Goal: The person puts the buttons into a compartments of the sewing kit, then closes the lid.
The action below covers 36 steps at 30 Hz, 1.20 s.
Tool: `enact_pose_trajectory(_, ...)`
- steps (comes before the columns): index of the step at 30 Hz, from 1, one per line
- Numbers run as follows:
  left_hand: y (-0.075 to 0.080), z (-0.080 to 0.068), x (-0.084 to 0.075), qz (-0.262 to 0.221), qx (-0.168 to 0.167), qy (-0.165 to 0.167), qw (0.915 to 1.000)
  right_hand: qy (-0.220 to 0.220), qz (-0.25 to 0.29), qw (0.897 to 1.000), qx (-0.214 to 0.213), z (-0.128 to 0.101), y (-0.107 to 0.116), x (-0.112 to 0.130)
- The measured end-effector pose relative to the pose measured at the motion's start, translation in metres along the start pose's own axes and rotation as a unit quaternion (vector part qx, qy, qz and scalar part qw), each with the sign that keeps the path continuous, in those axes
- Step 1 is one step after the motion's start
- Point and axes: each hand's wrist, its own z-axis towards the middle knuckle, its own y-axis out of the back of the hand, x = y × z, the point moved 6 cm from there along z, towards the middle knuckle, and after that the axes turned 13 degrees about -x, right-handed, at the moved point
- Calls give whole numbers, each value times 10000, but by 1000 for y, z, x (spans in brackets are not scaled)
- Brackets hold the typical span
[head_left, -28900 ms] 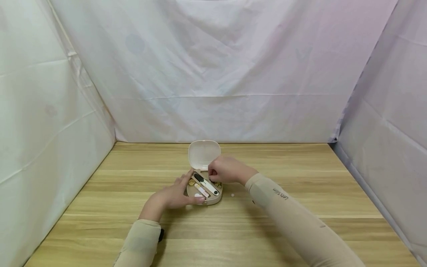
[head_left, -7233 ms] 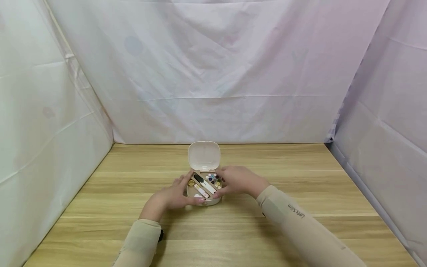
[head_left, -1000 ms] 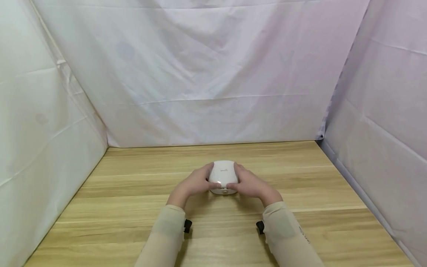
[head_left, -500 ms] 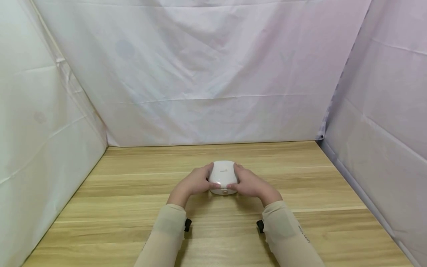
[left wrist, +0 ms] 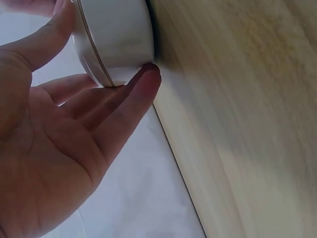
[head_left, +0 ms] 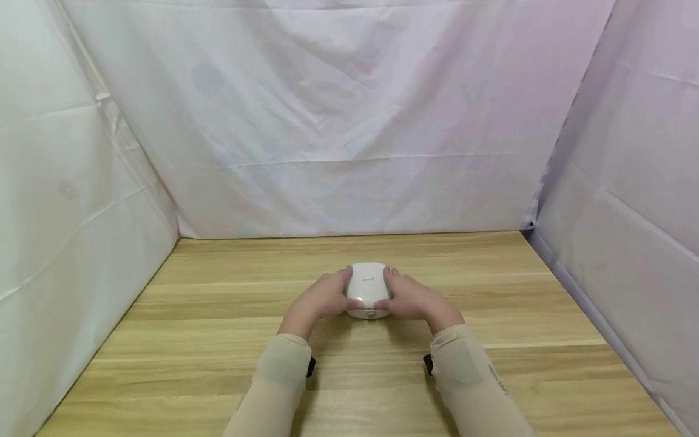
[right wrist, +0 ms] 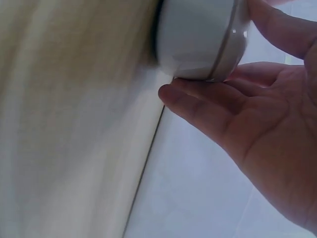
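A small white rounded case with its lid down sits on the wooden table, near the middle. My left hand holds its left side and my right hand holds its right side. In the left wrist view my left hand lays its fingers along the side of the case, with the thumb over the lid. In the right wrist view my right hand clasps the case the same way. What is inside the case is hidden.
White cloth walls close in the table at the back, left and right. Bare wood lies all around the case. Both forearms wear beige sleeves.
Long ago the case stood with its lid up and small items showing; now the lid is down and both hands clasp it. Over the last second the hands and case barely moved.
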Motion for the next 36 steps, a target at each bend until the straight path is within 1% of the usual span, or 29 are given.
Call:
enact_pose_trajectory(3,-1,-2,-1,-32,-10,80,10000,-44,228,9997,-58,-2,-1,-5)
enact_pose_trajectory(7,-2,-3,-2,-69,-63,164,9998,-62,404,9990,-171,-3,-1,-8)
enact_pose_trajectory(12,-2,-3,-3,-113,-94,197,9997,-26,331,9993,-157,-3,0,-6)
enact_pose_trajectory(16,-1,-1,-2,-57,-117,194,9997,0,202,9997,-117,-1,2,-2)
enact_pose_trajectory(21,-2,2,0,-61,-126,211,9997,-56,262,9996,-101,0,3,0)
enact_pose_trajectory(23,-3,0,1,-117,-138,244,9995,-87,332,9994,-95,-2,3,0)
enact_pose_trajectory(30,-7,-8,-4,-183,-74,148,9997,-276,449,9986,-90,-10,0,-4)
enact_pose_trajectory(34,-9,-11,-4,-341,-50,197,9992,-378,738,9964,-146,-14,0,-6)
enact_pose_trajectory(36,-10,-12,-4,-426,16,181,9989,-436,891,9950,-125,-16,0,-6)
